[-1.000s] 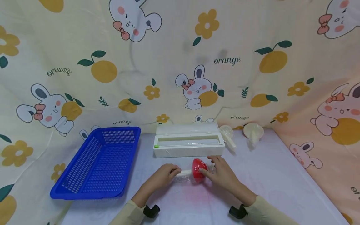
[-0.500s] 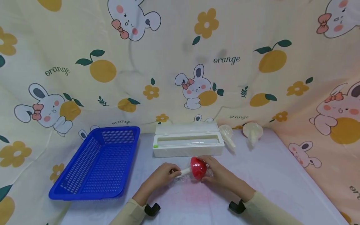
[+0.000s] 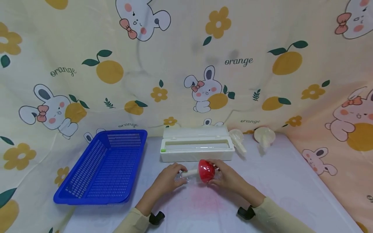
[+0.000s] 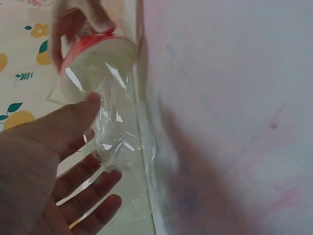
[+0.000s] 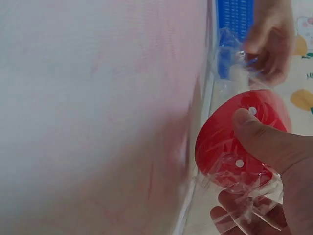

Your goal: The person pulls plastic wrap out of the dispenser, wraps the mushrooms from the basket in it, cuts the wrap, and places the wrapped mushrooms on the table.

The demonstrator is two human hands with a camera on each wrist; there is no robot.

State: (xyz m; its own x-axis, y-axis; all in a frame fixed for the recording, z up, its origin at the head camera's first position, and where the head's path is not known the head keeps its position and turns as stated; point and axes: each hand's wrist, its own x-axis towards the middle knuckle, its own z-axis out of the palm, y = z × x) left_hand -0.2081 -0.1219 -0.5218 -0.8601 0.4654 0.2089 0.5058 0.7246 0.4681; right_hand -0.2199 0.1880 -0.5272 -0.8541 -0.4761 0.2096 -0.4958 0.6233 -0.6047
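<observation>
A toy mushroom (image 3: pixel 206 171) with a red, white-dotted cap and a pale stem (image 3: pixel 190 173) lies sideways between both hands, wrapped in clear plastic film (image 4: pixel 115 127). My right hand (image 3: pixel 228 176) grips the cap; in the right wrist view its thumb (image 5: pixel 252 129) presses the red top while the fingers bend under crinkled film. At the stem end is my left hand (image 3: pixel 167 179), fingers parted around the loose film. In the left wrist view, the left thumb (image 4: pixel 73 117) overlaps the wrapped stem, and the other fingers (image 4: pixel 95 191) spread loosely beside the film's end.
A blue perforated basket (image 3: pixel 90 201) stands at the left. Behind the hands sits a white cling film dispenser box (image 3: pixel 196 156), lid raised. Two pale wrapped, mushroom-shaped items, one (image 3: pixel 237 142) by the box and another (image 3: pixel 264 139) farther right, lie at the back of the table (image 3: pixel 279 187).
My left hand has gone from pinching the stem to parted fingers around its end. My right hand has moved from the cap's side to a grip around it, and the cap has tilted.
</observation>
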